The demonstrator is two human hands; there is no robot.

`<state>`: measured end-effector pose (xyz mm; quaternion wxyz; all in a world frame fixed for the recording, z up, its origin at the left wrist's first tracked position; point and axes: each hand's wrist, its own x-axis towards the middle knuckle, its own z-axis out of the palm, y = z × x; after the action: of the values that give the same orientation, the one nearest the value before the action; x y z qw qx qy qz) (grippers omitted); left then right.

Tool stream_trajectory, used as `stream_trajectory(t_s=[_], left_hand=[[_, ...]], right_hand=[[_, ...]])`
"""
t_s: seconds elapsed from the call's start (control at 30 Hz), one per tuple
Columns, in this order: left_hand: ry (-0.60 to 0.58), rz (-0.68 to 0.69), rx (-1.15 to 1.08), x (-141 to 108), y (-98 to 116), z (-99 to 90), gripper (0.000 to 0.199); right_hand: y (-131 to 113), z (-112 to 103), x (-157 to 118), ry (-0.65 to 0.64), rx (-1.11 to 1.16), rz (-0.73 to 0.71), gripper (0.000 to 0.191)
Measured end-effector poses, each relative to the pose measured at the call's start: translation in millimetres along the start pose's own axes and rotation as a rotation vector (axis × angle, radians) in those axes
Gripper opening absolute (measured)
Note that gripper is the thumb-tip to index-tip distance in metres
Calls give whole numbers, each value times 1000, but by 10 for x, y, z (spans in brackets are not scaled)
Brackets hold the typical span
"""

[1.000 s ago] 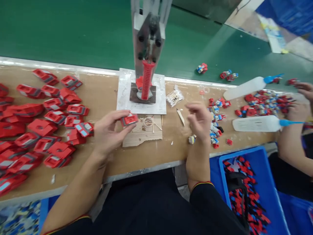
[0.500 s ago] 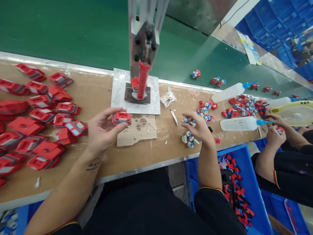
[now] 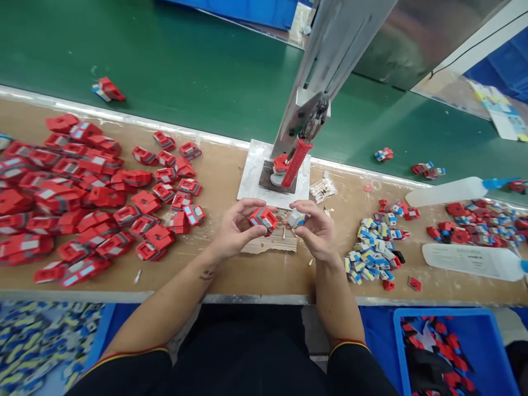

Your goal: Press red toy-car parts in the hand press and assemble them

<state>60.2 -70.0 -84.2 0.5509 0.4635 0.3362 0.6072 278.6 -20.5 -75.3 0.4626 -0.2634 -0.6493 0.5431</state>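
My left hand (image 3: 236,229) pinches a red plastic part (image 3: 264,219) with a grey band, its opening tilted toward the right. Close by on the right, my right hand (image 3: 317,230) holds a small white and blue plastic part (image 3: 296,218) between thumb and fingers. The two parts are a short gap apart, above a torn piece of cardboard (image 3: 272,245). Just behind them stands a hand press (image 3: 303,118) with a red handle (image 3: 297,163), and a red part (image 3: 281,163) sits under it.
Many red parts (image 3: 61,192) spread over the left bench. To the right lie a heap of white, blue and yellow parts (image 3: 371,253) and glue bottles (image 3: 470,262). Cotton swabs (image 3: 323,188) lie beside the press. A green conveyor (image 3: 185,82) runs behind; blue bins (image 3: 487,352) stand below.
My right hand has come from the small-part heap to the middle with a white and blue part. My left hand still holds the red part, now tilted. The view has shifted left.
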Motion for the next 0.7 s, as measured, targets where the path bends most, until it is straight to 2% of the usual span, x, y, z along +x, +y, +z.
stream_trajectory(t_s=[0.1, 0.23, 0.37, 0.47, 0.53, 0.7], left_hand=[[-12, -7, -7, -3, -14, 8, 45], [-2, -46, -11, -11, -31, 7, 50], [-15, -89, -22, -21, -30, 2, 52], [-43, -134, -35, -21, -19, 13, 52], [-57, -155, -47, -18, -13, 25, 54], [-110, -167, -80, -10, 5, 49, 45]], right_hand=[[2, 8, -42, 34, 57, -17, 27], [-72, 20, -34, 75, 9, -21, 26], [-192, 66, -46, 68, -118, -155, 5], [-230, 143, -73, 74, -194, -271, 28], [-223, 188, -89, 52, -240, -294, 40], [-235, 195, -103, -54, -318, -293, 49]])
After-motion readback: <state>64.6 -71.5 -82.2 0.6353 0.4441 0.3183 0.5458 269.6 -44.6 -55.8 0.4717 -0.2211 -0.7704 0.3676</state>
